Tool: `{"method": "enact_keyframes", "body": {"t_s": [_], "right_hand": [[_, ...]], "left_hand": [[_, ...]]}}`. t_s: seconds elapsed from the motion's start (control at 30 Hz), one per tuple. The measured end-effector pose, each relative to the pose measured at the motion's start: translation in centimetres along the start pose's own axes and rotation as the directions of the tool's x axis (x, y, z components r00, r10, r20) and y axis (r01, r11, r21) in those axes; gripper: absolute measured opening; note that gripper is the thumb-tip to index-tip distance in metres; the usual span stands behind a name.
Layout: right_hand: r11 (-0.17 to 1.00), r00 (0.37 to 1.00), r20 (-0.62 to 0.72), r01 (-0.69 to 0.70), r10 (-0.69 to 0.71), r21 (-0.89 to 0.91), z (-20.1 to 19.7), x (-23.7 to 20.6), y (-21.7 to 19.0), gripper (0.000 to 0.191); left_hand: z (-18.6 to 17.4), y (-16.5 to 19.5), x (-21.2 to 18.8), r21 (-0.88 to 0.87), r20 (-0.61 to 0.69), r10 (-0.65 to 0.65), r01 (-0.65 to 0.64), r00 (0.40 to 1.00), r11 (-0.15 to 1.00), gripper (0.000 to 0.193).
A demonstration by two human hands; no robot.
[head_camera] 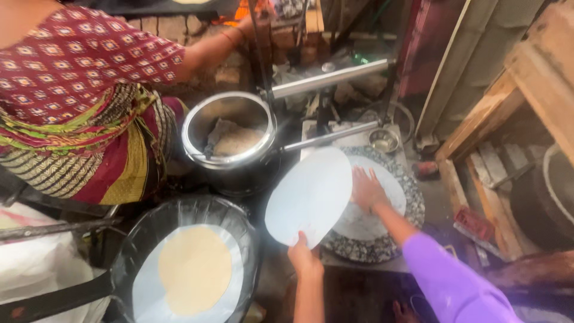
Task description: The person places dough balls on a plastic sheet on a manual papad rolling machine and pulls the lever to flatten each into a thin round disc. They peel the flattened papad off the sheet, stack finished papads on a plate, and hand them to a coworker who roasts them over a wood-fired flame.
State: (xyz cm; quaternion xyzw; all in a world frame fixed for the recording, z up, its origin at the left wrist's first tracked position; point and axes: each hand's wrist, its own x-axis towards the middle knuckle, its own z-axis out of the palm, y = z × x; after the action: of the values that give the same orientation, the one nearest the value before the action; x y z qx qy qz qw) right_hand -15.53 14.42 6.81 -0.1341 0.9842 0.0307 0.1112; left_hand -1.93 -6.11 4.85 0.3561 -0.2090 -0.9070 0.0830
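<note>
The left hand [304, 257] has its grip closed on the bottom edge of a round white sheet [308, 196]. The fingers pinch the rim from below. The sheet is thin, flat and very pale, almost like paper, and shaped like a big circle. It is lifted and tilted, with its top edge up near the pot handle and its bottom edge down by the hand. It hangs over the left side of the round press plate [412, 210].

The right hand [366, 189] lies flat and open, fingers spread, holding nothing. It presses down on a 2nd white sheet [391, 185] that lies flat on the press plate. The plate is round, with a speckled black and white rim. The arm wears a purple sleeve [445, 278].

Just beyond the plate stands a small shiny metal bowl [384, 140]. 2 long metal bars [329, 79] cross above the plate, 1 higher than the other.

To the left of the lifted sheet sits a big metal pot [230, 140] with something pale inside it. Below the pot, near the front, is a dark round pan [179, 251]. In it lies a white sheet with a flat yellow round of dough [194, 269] on top.

Another person in a red patterned dress [78, 90] is at the top left, with 1 arm reaching toward a fire [236, 13] at the top. Wooden planks [508, 119] lean on the right side.
</note>
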Motion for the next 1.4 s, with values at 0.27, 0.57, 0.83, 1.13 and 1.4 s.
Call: {"method": "enact_keyframes", "body": {"t_s": [0.27,0.57,0.83,1.13,1.4], "right_hand": [[0.995,0.990,-0.113,-0.092,0.086,-0.049,-0.7,-1.6,1.3,0.072],[0.966,0.944,-0.318,-0.002,0.087,0.260,0.2,-0.9,-1.5,0.072],[0.922,0.822,-0.561,0.138,0.097,0.361,0.5,-0.6,-2.9,0.083],[0.999,0.978,-0.206,-0.031,0.036,0.025,-0.2,-4.6,0.8,0.072],[-0.360,0.815,0.167,0.054,0.554,0.931,1.4,-11.5,8.4,0.096]], "left_hand": [[-0.3,1.3,-0.3,0.145,-0.072,0.018,-0.007,0.997,0.989,0.030],[0.5,0.0,-0.1,0.060,0.026,0.021,-0.023,0.999,0.998,0.030],[1.2,-0.5,0.0,0.066,-0.021,0.010,-0.008,1.000,0.998,0.032],[1.5,-1.1,-1.2,0.291,0.010,0.291,-0.281,0.957,0.914,0.032],[4.3,-0.9,-5.3,0.617,0.592,0.636,-0.786,0.496,0.039,0.031]]}}
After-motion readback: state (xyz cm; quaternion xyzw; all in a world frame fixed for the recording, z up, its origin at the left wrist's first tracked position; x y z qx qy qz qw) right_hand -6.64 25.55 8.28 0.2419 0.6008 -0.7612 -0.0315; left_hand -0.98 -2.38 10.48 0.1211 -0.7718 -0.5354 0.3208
